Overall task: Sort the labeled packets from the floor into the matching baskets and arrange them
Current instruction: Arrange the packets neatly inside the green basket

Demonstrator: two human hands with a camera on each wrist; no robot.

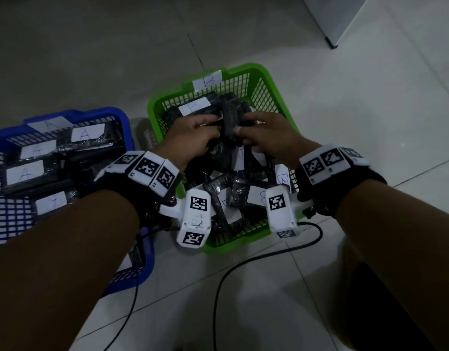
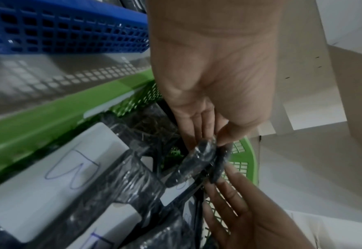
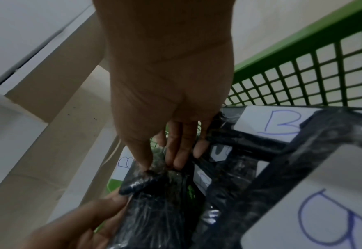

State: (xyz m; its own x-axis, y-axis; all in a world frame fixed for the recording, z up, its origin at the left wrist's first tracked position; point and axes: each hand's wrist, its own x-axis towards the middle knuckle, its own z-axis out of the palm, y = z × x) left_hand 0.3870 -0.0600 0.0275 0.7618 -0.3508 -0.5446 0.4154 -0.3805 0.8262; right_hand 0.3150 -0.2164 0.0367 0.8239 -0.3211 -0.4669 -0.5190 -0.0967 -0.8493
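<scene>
I see both of my hands over the green basket (image 1: pixel 266 79), which I take as the landmark. It stands on the tiled floor (image 1: pixel 370 122) and carries a white tag marked B (image 1: pixel 207 81) on its far rim.

Left hand (image 1: pixel 193 138): grip closed on the black packet (image 1: pixel 229 120) held above the basket's middle. In the left wrist view the thumb and fingers (image 2: pixel 199 128) pinch one end of it.

Right hand (image 1: pixel 269 134): grip also closed on the same black packet, from the opposite side. In the right wrist view the thumb and fingertips (image 3: pixel 180 151) pinch its crinkled plastic end. I cannot read any label on this packet from any view.

Inside the green basket: a loose pile of black plastic-wrapped packets with white labels. One at the far side shows a B label (image 1: pixel 194 106); another B label (image 1: pixel 283 177) stands against the near right wall. The pile lies at mixed angles, some packets overlapping.

Left of the green basket, just beside it but apart: a blue basket (image 1: pixel 5 138) with a white tag marked A (image 1: pixel 50 124) on its far rim. It holds black packets laid flat, with A labels (image 1: pixel 84 134) facing up.

Near side of the green basket: a black cable (image 1: pixel 243 264) curves across the floor. Beyond the basket to the far right, the corner of a white cabinet (image 1: pixel 332 21) stands on the floor.
</scene>
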